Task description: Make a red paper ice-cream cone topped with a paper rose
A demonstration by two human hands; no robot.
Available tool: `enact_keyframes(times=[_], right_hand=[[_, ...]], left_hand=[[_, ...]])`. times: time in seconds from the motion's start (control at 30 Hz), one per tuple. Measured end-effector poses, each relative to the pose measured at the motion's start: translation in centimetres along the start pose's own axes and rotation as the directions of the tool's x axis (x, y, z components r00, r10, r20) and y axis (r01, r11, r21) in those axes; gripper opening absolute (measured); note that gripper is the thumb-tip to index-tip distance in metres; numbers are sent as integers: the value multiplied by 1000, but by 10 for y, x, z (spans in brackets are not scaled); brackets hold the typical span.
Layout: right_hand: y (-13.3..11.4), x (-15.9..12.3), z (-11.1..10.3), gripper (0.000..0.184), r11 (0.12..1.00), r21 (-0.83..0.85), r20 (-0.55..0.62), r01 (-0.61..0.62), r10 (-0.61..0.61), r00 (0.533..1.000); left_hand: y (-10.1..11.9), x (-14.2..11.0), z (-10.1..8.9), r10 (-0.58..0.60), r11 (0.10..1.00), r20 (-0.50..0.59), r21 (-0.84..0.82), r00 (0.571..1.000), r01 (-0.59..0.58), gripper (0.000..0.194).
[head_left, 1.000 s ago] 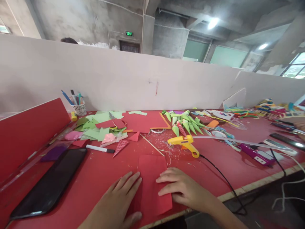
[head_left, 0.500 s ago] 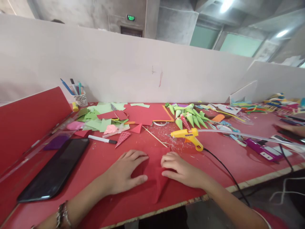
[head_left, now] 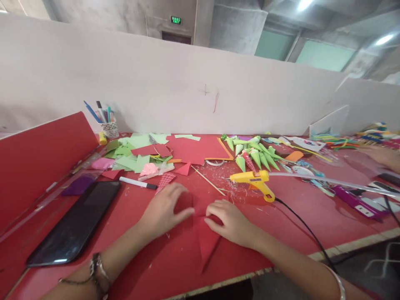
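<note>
A sheet of red paper [head_left: 204, 241], partly folded to a point at the near end, lies on the red table in front of me. My right hand [head_left: 231, 221] grips its right side, thumb and curled fingers on the paper. My left hand [head_left: 165, 210] hovers by the paper's left edge, thumb and fingers apart with nothing between them. Red on red makes the paper's outline hard to follow. A pink patterned paper cone [head_left: 165, 181] lies just beyond my left fingers. The yellow glue gun [head_left: 251, 178] rests past my right hand.
A black phone [head_left: 75, 225] and a white marker [head_left: 137, 182] lie at left. Behind are green paper scraps [head_left: 137, 164], a pen cup [head_left: 110, 129] and several green cones [head_left: 256, 156]. A purple power strip [head_left: 356, 202] and another person's hand [head_left: 379, 156] are at right.
My left hand has lifted off the paper and shifted up and left. My right hand has drawn the paper's right side inward. The other person's hand at right has moved farther back.
</note>
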State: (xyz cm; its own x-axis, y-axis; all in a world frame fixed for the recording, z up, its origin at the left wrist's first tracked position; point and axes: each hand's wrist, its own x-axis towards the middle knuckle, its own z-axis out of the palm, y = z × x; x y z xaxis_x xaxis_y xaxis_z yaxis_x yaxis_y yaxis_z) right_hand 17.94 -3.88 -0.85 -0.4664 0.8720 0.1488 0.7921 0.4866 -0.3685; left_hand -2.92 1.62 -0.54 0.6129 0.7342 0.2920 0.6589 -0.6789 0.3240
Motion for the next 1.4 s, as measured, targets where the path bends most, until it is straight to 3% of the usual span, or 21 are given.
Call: enact_keyframes(times=[0.07, 0.1, 0.2, 0.3, 0.4, 0.6, 0.83, 0.93, 1.03, 1.17, 1.27, 1.4], right_hand=[[1, 1, 3, 16, 1000, -11, -11, 7, -7, 1000], [2, 1, 4, 16, 1000, -9, -15, 7, -7, 1000], [2, 1, 5, 15, 1000, 15, -28, 2, -2, 1000], [2, 1, 5, 14, 999, 35, -31, 4, -3, 1000], [2, 1, 4, 15, 999, 45, -28, -5, 7, 1000], [3, 1, 6, 14, 998, 65, -20, -24, 25, 999], [2, 1, 5, 13, 997, 65, -9, -40, 40, 999], [1, 0, 5, 14, 997, 70, -6, -45, 45, 999], [0, -1, 4, 14, 996, 75, 7, -55, 55, 998], [0, -1, 3, 15, 993, 97, 29, -65, 63, 998], [-1, -1, 3, 16, 991, 112, 44, -77, 73, 996], [0, -1, 3, 16, 987, 133, 61, -89, 82, 995]], left_hand=[[-18, 12, -3, -134, 970, -173, 176, 976, 165, 39], [-26, 17, -4, -194, 938, -186, 251, 963, 237, 44], [-39, 29, -6, -330, 858, -107, 381, 938, 345, 48], [-43, 33, -4, -398, 828, -70, 400, 915, 392, 48], [-49, 35, -6, -440, 853, -37, 295, 897, 430, 50], [-68, 38, -14, -370, 929, 80, 45, 925, 368, 55], [-83, 32, -11, -343, 939, 15, -25, 939, 344, 36], [-86, 29, -12, -354, 911, 9, -225, 935, 347, 37], [-82, 28, -17, -363, 782, 17, -538, 932, 314, 38], [-70, 25, -24, -371, 449, 91, -854, 924, 265, 42], [-66, 22, -24, -345, 234, 186, -932, 920, 276, 50], [-67, 20, -23, -341, 130, 220, -952, 914, 278, 55]])
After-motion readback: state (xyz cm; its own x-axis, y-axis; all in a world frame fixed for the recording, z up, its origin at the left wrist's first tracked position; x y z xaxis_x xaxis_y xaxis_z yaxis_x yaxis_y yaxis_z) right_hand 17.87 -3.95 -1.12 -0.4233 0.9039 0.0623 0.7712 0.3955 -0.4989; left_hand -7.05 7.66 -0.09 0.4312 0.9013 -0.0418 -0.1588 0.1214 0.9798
